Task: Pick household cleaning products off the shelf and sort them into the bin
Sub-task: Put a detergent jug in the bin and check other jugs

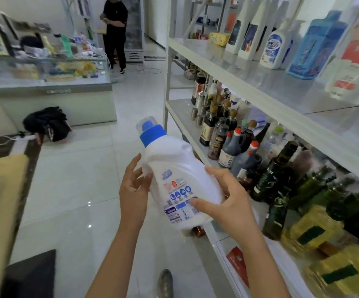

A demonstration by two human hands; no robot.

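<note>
A white detergent bottle point(178, 168) with a blue cap and clear over-cap is tilted in the air in front of me, its label facing up. My right hand point(225, 196) grips its lower body, thumb across the label. My left hand point(134, 190) touches the bottle's left side with fingers loosely spread. On the top shelf point(260, 82) at the right stand more cleaning products: tall white bottles point(249, 29), a white pump bottle point(274, 48) and a blue refill pouch point(316, 46). No bin is clearly in view.
The lower shelf point(185, 123) holds several dark sauce bottles point(219, 130) and green oil bottles point(277, 175). A glass counter point(49, 82) stands at the left, a black bag point(47, 123) lies on the floor, and a person in black point(115, 33) stands down the aisle. White tiled floor lies ahead.
</note>
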